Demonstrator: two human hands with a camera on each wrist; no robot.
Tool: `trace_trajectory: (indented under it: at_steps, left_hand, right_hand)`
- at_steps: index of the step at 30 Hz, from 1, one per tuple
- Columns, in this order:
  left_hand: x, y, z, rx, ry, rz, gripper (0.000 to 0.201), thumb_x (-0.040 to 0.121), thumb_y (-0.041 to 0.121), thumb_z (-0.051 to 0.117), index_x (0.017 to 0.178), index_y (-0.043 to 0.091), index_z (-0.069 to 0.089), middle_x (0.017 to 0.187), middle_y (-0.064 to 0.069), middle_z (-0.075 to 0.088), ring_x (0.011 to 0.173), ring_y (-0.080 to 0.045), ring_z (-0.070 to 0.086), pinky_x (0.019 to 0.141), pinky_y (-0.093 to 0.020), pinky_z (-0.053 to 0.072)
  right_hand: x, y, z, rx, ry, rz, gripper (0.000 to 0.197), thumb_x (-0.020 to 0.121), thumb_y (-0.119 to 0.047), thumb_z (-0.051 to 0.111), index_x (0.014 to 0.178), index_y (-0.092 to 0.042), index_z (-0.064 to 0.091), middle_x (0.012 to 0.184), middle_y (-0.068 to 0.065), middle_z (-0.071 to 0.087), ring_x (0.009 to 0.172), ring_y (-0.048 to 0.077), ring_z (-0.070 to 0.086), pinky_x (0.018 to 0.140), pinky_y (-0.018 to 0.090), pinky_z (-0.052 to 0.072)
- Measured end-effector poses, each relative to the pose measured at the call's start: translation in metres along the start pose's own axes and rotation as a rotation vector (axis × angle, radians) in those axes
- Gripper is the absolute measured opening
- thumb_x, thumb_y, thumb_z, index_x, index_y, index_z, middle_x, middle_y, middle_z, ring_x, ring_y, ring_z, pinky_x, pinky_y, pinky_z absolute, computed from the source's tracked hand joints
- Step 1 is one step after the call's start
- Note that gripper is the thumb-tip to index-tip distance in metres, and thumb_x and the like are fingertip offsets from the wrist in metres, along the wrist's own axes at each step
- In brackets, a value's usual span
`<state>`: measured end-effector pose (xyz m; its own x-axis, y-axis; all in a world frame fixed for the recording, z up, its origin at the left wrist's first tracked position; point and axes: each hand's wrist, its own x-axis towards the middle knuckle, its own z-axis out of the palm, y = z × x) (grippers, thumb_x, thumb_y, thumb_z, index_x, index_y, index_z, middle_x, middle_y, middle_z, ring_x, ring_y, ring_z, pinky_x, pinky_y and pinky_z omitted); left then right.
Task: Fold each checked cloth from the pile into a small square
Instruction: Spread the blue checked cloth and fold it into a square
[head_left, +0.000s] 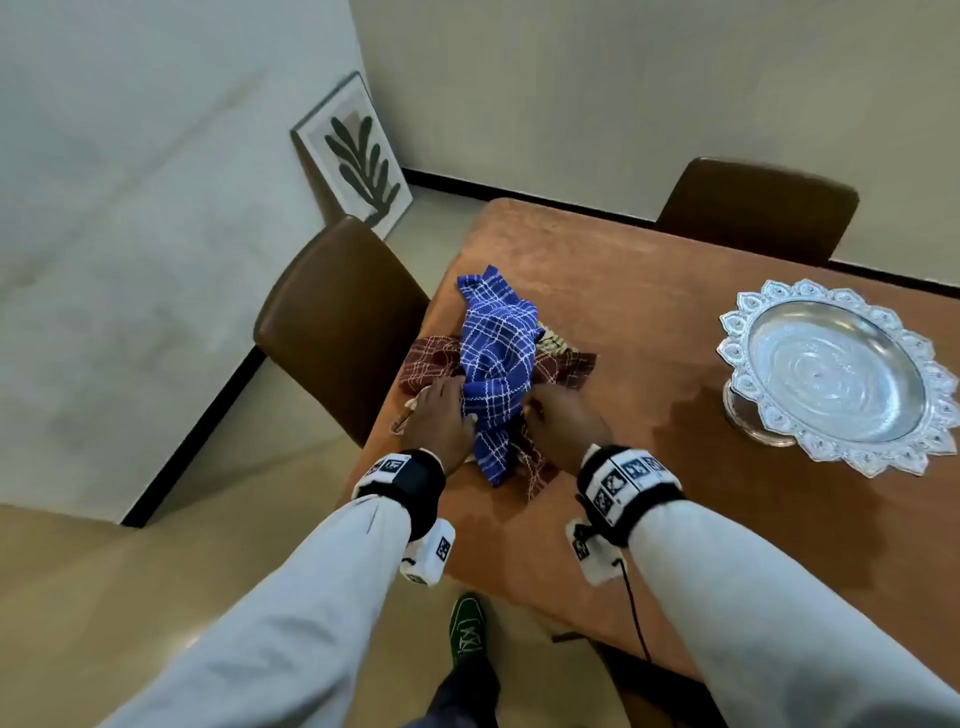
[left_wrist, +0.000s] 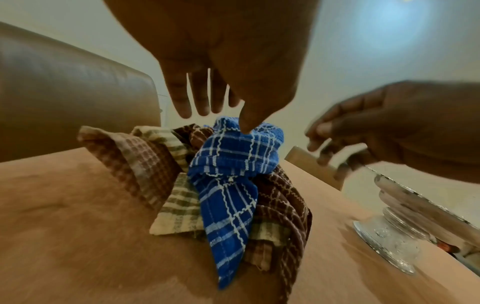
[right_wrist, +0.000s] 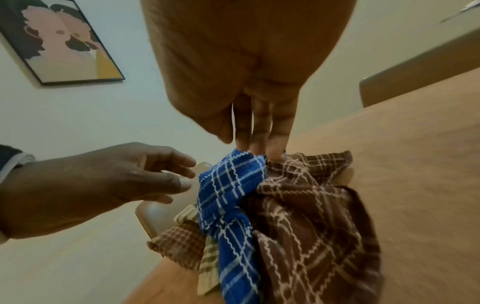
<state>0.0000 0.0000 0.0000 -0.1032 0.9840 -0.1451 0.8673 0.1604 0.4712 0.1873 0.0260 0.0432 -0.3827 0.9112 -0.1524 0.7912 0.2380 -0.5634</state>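
While blue cloth (head_left: 498, 358) tops pile (head_left: 563, 364), hands (head_left: 439, 421) seemingly touch it.

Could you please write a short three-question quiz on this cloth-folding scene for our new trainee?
1. True or false: the blue checked cloth lies on top of the pile.
2. What stands on the table to the person's right?
3. The left hand's fingers are: A straight, B clenched in a fist.

Key: 1 true; 2 a silver footed tray; 3 A, with the thumb on the blue cloth, seen in the left wrist view.
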Motion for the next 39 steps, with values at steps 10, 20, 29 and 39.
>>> trace_trajectory:
  at_steps: [10, 20, 29, 39]
  left_hand:
    - [0.031, -0.012, -0.007, -0.126, 0.018, 0.172, 0.019, 0.092, 0.031, 0.061, 0.101, 0.014, 0.062, 0.100, -0.001, 0.055, 0.089, -0.018, 0.054, 0.078, -0.032, 0.044]
    - [0.000, 0.085, -0.090, -0.571, 0.175, 0.314, 0.040, 0.091, 0.055, 0.057, 0.115, 0.023, 0.053, 0.099, 0.005, 0.069, 0.087, -0.005, 0.068, 0.070, -0.033, 0.057]
    - [-0.073, 0.171, -0.050, -0.311, -0.144, 0.639, 0.059, 0.077, 0.026, 0.077, 0.126, 0.027, 0.044, 0.110, 0.006, 0.056, 0.086, -0.010, 0.059, 0.075, -0.028, 0.050]
    - [-0.143, 0.213, 0.023, -0.411, -0.657, 0.409, 0.026, 0.088, 0.016, 0.073, 0.112, 0.007, 0.069, 0.088, 0.006, 0.069, 0.071, 0.008, 0.062, 0.066, -0.007, 0.043]
  right_hand:
    - [0.066, 0.015, 0.005, -0.313, -0.097, -0.142, 0.028, 0.091, -0.010, 0.051, 0.117, -0.015, 0.061, 0.123, 0.007, 0.056, 0.111, 0.030, 0.040, 0.088, 0.042, 0.042]
    - [-0.003, 0.012, -0.096, 0.127, 0.551, -0.231, 0.020, 0.095, -0.010, 0.051, 0.107, -0.013, 0.066, 0.104, 0.002, 0.067, 0.099, 0.022, 0.053, 0.082, 0.030, 0.042]
    - [-0.116, 0.096, -0.148, 0.148, 0.398, -0.057, 0.020, 0.100, -0.025, 0.051, 0.087, -0.012, 0.058, 0.069, 0.006, 0.059, 0.063, 0.023, 0.052, 0.062, 0.038, 0.045]
    - [-0.231, 0.181, -0.098, 0.218, 0.056, 0.049, 0.063, 0.079, -0.071, 0.052, 0.114, -0.019, 0.059, 0.105, 0.001, 0.061, 0.095, 0.015, 0.058, 0.083, 0.033, 0.047]
